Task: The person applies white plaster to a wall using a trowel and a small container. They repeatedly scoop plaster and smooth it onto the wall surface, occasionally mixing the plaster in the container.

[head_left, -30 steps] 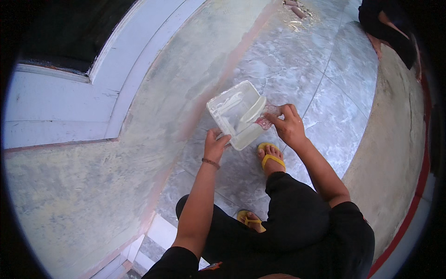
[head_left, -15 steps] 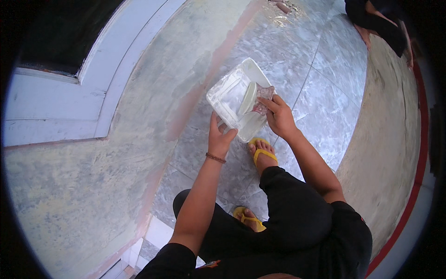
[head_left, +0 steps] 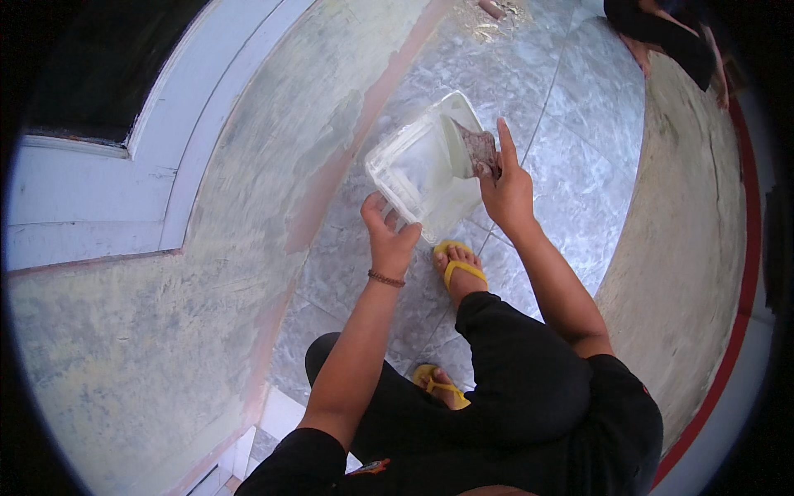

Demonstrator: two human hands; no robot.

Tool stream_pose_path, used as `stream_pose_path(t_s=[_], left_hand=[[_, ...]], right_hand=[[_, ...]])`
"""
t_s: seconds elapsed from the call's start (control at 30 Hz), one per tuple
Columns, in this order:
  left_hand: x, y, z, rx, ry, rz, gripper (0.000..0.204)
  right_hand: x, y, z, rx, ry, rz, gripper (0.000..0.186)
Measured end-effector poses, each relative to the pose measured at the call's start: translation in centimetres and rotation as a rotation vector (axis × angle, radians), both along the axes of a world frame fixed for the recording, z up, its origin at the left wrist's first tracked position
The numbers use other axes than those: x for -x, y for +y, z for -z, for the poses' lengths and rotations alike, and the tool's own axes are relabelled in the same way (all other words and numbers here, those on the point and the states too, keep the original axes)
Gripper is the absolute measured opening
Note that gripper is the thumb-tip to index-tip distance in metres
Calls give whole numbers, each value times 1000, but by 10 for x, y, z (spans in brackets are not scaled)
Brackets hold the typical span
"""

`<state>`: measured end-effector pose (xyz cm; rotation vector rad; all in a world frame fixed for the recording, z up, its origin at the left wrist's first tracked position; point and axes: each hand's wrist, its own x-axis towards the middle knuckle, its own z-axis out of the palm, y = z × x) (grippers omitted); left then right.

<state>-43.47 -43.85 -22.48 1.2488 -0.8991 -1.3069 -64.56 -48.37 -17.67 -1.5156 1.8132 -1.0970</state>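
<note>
My left hand (head_left: 390,241) grips the near corner of a white plastic tub (head_left: 405,175), thumb and fingers closed on its rim. The tub is tilted, and its inside and rim are smeared with white stuff. My right hand (head_left: 509,188) is closed round the mottled reddish-brown grip part of a pale green, flat-bladed scraper (head_left: 456,147), with the index finger stretched out. The blade is over the right side of the tub's inside; I cannot tell whether it touches the wall. How much white stuff is in the tub is hard to make out.
Close on the left stands a patchy plastered wall (head_left: 165,331) with a pale window frame (head_left: 91,194). Grey marbled tiles (head_left: 579,198) lie below the tub, with scattered scraps (head_left: 496,25) at the far end. Another person (head_left: 662,41) is at the far right. My feet wear yellow sandals (head_left: 451,256).
My right hand has turned upright, its index finger lifting off the scraper's grip. The scraper has swung with it, blade more upright. The tub has shifted slightly up in the view.
</note>
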Motion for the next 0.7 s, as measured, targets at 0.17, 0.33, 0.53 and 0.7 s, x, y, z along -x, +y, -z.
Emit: stream_pose_path(t_s=[0.17,0.33,0.53,0.7], left_hand=[[1,2,-1,-50,141,14,101],[2,3,-4,-31,128,64,94],[5,8,-8,-67,134,79,93],[2,9,-10,-35,146,109,93]], right_hand=[[0,5,7,42,252,-110,53],[-2,2,7,-15,253,-85,36],[-9,-5,12,-62,197,-94,32],[-11,-5,22,-23,18,-116,29]])
